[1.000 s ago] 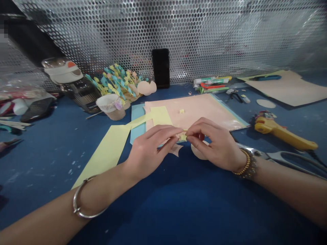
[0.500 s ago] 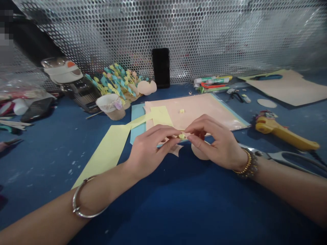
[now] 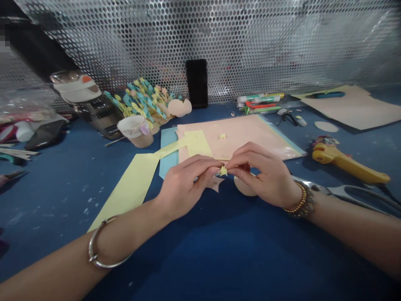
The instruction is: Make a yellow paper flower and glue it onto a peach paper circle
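Observation:
Between the fingertips of both hands is a small yellow paper star [image 3: 223, 171]. My left hand [image 3: 188, 182] pinches it from the left, thumb against forefinger. From the other side my right hand [image 3: 263, 173] grips its right edge in a pinch. A second little yellow star [image 3: 222, 136] lies on the pink paper sheets [image 3: 241, 129] just beyond. Under the fingers a pink paper scrap [image 3: 215, 184] with pointed corners shows in part. A pale paper disc [image 3: 244, 186] is partly covered by my right hand.
Left are yellow paper [image 3: 131, 184], a white cup [image 3: 136, 131], a bunch of paper stars [image 3: 144, 100] and a dark bottle [image 3: 94, 108]. A phone [image 3: 197, 83] leans on the perforated metal panel [image 3: 219, 33]. Right lie scissors [image 3: 347, 194], a yellow glue gun [image 3: 351, 163] and glue tubes [image 3: 260, 100].
My right fingertips have closed in on the yellow star, which now faces me with its points showing. Both hands stay in nearly the same place.

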`<state>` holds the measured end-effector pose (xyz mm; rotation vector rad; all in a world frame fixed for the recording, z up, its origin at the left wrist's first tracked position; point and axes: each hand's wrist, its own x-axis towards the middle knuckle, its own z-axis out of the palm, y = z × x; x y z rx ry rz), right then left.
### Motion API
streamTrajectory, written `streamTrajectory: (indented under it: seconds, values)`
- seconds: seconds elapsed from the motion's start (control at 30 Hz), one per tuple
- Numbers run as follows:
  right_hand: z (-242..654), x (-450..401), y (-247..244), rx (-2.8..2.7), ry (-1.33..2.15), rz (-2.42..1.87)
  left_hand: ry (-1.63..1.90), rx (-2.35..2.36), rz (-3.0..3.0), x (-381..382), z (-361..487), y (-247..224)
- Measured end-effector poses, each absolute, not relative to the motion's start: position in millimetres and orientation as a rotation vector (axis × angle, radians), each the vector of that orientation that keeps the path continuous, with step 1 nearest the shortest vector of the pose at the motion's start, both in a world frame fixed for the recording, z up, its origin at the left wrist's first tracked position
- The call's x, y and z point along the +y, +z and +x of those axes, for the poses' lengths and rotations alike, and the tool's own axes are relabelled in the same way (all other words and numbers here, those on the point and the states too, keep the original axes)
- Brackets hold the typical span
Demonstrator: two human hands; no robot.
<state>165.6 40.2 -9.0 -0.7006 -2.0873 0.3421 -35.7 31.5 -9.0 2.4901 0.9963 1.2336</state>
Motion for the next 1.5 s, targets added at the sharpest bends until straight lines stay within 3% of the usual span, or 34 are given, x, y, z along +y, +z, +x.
streamTrajectory:
  seconds: [0.53,1.07,1.5]
  values:
    - [164.8,34.3,-4.1,-2.025,0.253,-0.725,1.408,0.946,2.452,31.4,-37.6,-10.9]
    - [170.1,35.3,-7.2,-2.004,0.459,-0.92,1.433,0.905,2.468,32.5,-37.4,-9.9]
    - [166.6,38.2,-5.1,-2.009,0.414,-0.847,1.428,0.951,2.464,32.9,-36.1,-11.6]
